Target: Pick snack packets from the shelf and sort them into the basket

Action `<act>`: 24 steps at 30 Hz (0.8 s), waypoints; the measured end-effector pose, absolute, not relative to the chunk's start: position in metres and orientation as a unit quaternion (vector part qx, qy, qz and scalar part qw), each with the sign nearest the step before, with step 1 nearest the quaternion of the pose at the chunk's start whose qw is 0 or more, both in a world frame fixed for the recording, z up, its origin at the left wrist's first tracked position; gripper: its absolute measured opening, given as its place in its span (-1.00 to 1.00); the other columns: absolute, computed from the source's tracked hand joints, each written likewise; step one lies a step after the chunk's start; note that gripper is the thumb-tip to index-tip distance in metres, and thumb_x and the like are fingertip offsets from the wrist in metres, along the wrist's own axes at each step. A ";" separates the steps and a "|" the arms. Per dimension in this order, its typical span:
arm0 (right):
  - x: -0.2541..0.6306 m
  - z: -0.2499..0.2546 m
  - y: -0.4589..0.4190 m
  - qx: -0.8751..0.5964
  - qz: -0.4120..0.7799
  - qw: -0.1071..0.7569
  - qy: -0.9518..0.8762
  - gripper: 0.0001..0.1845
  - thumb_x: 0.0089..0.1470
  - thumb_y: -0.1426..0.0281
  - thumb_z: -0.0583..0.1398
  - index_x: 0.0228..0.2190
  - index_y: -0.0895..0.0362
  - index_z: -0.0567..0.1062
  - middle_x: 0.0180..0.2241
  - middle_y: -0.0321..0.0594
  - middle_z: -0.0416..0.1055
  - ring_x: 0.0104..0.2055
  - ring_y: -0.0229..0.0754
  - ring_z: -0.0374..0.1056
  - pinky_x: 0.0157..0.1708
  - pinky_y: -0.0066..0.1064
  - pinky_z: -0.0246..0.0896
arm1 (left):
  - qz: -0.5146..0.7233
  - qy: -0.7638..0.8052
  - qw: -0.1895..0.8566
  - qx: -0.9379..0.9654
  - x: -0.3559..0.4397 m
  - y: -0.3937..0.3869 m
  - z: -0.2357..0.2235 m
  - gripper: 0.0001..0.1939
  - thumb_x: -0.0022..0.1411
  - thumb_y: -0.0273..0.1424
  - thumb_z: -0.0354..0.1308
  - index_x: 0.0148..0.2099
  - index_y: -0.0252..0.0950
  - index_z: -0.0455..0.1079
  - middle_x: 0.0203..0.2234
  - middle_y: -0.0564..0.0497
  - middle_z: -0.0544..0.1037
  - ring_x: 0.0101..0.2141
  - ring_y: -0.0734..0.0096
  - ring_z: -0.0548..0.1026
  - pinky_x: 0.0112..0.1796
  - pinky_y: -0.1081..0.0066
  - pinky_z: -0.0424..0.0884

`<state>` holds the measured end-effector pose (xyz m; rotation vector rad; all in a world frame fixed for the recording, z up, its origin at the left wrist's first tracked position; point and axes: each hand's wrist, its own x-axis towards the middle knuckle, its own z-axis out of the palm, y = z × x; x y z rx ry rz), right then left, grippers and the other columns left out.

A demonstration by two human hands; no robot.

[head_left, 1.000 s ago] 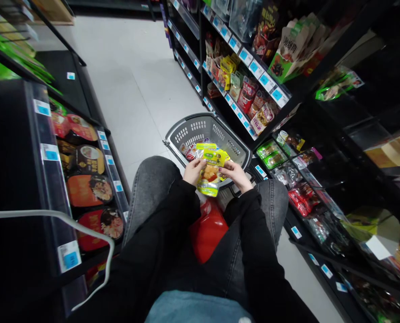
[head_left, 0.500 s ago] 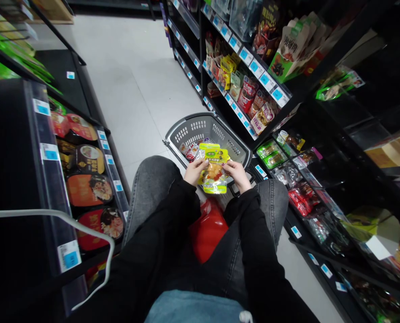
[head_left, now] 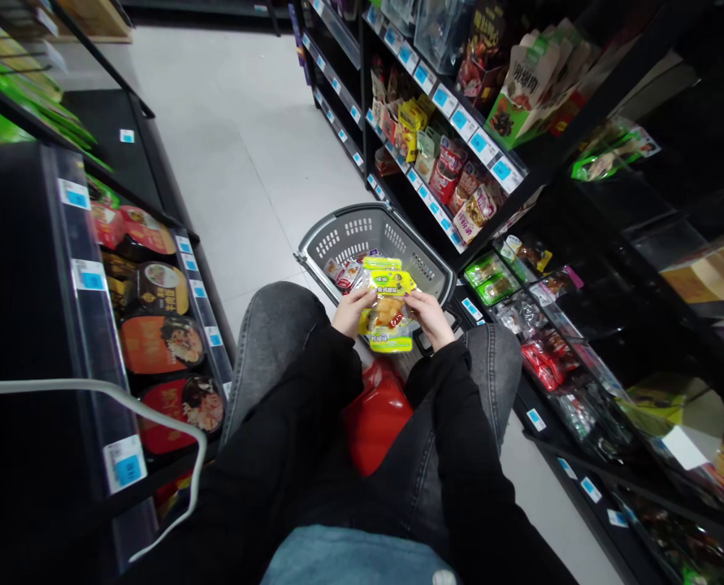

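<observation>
Both my hands hold yellow-green snack packets [head_left: 390, 313] over the near side of a grey shopping basket [head_left: 362, 223]. The front packet has a clear window with tan food pieces in it; at least one similar packet shows behind it. My left hand [head_left: 354, 310] pinches the left edge, and my right hand [head_left: 428, 317] pinches the right edge. Fingers behind the packets are hidden. Inside the basket, several small red and white packets [head_left: 348, 275] lie to the left of the held ones.
On the left, a low black shelf holds round-ended food boxes [head_left: 162, 344]. Shelves of bagged snacks [head_left: 447, 171] rise on the right, with small packets [head_left: 548, 361] in bins below. A red object [head_left: 377, 418] sits between my legs. A white cable [head_left: 197, 455] crosses at left.
The held packets have shifted very slightly down and tilted a little. Both hands keep their grip, and the basket stays where it was.
</observation>
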<state>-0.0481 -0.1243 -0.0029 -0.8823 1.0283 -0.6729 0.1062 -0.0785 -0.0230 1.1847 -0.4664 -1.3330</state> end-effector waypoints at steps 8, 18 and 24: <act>-0.048 -0.004 -0.124 -0.404 -0.309 0.721 0.470 -0.65 -0.35 0.20 0.30 -0.57 0.17 0.34 -0.61 -0.40 0.18 -0.57 -0.44 0.04 -0.54 -0.55 -0.08 | -0.558 -0.225 0.599 0.528 0.107 -0.079 -0.023 -0.57 -0.34 -0.12 0.41 -0.45 -0.34 0.51 -0.54 -0.01 0.51 -0.41 0.33 0.45 -0.27 0.33 0.36; -0.049 -0.001 -0.123 -0.415 -0.307 0.715 0.471 -0.62 -0.30 0.15 0.28 -0.52 0.13 0.29 -0.58 -0.40 0.14 -0.54 -0.42 0.04 -0.54 -0.55 0.01 | -0.523 -0.267 0.580 0.564 0.108 -0.078 -0.025 -0.61 -0.29 -0.13 0.38 -0.48 -0.35 0.49 -0.53 -0.01 0.51 -0.43 0.38 0.42 -0.34 0.39 0.34; -0.049 -0.002 -0.124 -0.409 -0.313 0.719 0.467 -0.59 -0.35 0.14 0.30 -0.52 0.14 0.31 -0.56 -0.39 0.17 -0.53 -0.42 0.04 -0.55 -0.58 0.01 | -0.517 -0.279 0.579 0.566 0.108 -0.078 -0.024 -0.62 -0.28 -0.13 0.37 -0.49 -0.34 0.49 -0.52 -0.01 0.51 -0.44 0.38 0.41 -0.33 0.39 0.34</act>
